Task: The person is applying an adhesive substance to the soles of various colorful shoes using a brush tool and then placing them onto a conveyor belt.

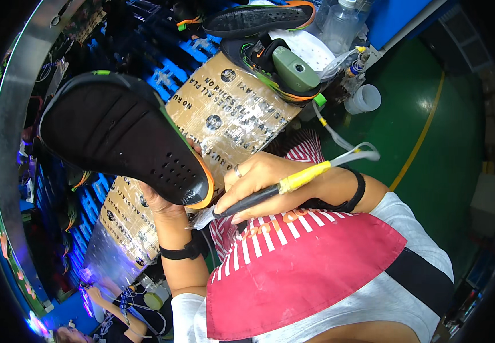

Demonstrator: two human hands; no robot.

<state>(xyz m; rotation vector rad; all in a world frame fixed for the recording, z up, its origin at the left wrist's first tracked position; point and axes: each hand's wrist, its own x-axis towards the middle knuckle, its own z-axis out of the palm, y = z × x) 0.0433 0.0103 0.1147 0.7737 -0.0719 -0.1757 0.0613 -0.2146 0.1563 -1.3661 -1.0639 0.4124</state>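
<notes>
A black shoe sole (110,137) with an orange heel and green edging is held up at the left, its inner face showing small holes near the heel. My left hand (164,200) grips it from beneath at the heel end; the sole hides most of the fingers. Close to the heel, my right hand (259,183) is closed around a black pen-shaped tool (256,201) wrapped in yellow tape, with a clear tube running off its back end. Something whitish shows by the tool's front end, too unclear to name.
Printed cardboard (201,108) covers the bench over blue rollers (167,77). A black shoe upper on a green last (293,68) rests at the far side, near another sole (259,20) and a clear bottle (342,26). A white bucket (363,98) stands right; another person (116,314) is lower left.
</notes>
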